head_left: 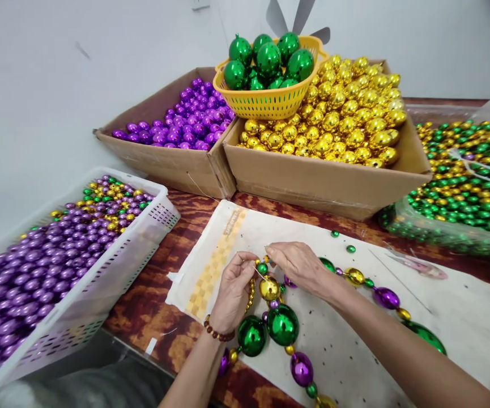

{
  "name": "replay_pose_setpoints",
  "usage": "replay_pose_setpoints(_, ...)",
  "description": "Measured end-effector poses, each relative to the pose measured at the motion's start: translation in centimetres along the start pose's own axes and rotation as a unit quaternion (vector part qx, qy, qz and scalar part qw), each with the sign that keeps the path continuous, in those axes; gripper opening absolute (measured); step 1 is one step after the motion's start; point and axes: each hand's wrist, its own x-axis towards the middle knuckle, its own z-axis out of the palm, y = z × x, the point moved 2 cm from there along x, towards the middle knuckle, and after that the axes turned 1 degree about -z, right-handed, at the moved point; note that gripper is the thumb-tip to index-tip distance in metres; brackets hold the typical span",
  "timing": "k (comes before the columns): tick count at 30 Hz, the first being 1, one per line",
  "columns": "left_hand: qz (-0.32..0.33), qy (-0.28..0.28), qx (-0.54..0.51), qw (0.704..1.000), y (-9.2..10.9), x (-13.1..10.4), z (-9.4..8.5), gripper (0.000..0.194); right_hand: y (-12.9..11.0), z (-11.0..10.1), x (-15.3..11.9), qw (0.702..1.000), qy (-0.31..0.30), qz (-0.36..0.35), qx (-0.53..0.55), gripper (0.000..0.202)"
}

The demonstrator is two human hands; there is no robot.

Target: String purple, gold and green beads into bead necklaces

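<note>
My left hand, with a brown bead bracelet at the wrist, pinches a bead strand of small green and gold beads. A short chain of small gold beads hangs beside its palm. From the right, my right hand is closed on the same strand, its fingertips close to the left ones; the exact grip is partly hidden. Just below hang a shiny gold ball and two large green balls. Further down the strand is a purple oval bead. More of the beads run behind my right forearm.
A white cloth covers part of the table. Around it stand a white basket of purple beads, cardboard boxes of purple and gold beads, a yellow basket of green balls, and a bead-filled clear bin. Clear-handled scissors lie right.
</note>
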Motion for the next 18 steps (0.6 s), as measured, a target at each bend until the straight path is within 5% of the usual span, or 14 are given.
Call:
replay_pose_setpoints(14,-0.006,0.008,0.008,1.000,0.1,-0.1,0.1,0.014,0.0,0.0,0.0,1.000,0.005,-0.002,-0.022,0.039)
replay_pose_setpoints(18,0.047,0.049,0.111,0.992,0.7,0.2,-0.6,0.016,0.8,-1.6,-0.9,0.999,0.026,0.023,0.003,0.038)
